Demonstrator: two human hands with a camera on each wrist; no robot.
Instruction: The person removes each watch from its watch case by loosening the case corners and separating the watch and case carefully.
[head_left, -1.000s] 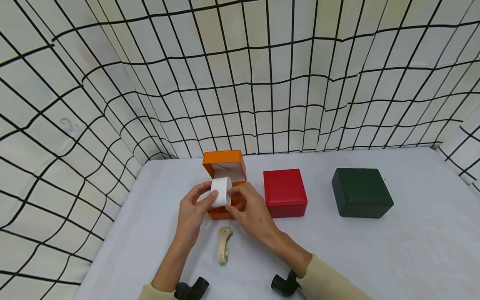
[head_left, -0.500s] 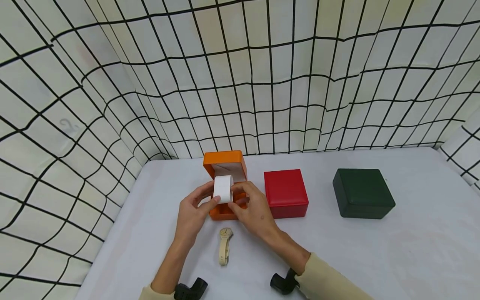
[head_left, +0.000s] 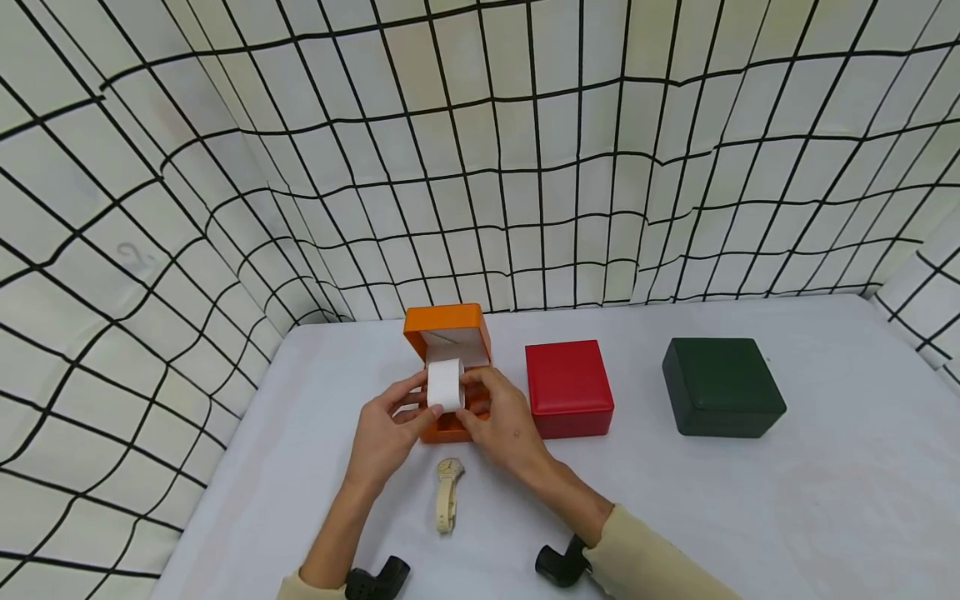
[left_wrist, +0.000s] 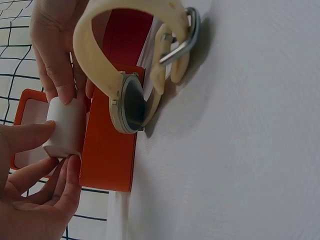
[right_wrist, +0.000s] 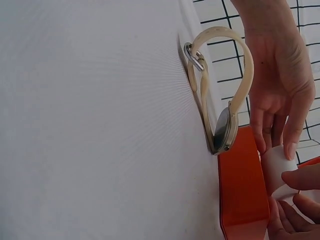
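A white, rounded watch pillow (head_left: 445, 386) is held by both hands over the open orange watch box (head_left: 444, 319). My left hand (head_left: 381, 435) pinches its left end, thumb on the near face and fingers behind. At the right end, the thumb and forefinger of my right hand (head_left: 508, 423) grip its edge. The right wrist view shows the pillow (right_wrist: 276, 167) close behind the box's front wall (right_wrist: 243, 185). A cream-strapped wristwatch (head_left: 447, 495) lies buckled on the table in front of the box, between my forearms.
A closed red box (head_left: 570, 387) stands just right of my right hand. Farther right is a closed dark green box (head_left: 723, 386). Black grid netting (head_left: 540, 167) over white sheeting rises behind and left of the white-covered table (head_left: 712, 517).
The watch pillow has turned from a slant to straighter. It rose a little, then came down slightly toward the orange box, both hands staying on it. The watch has stayed put.
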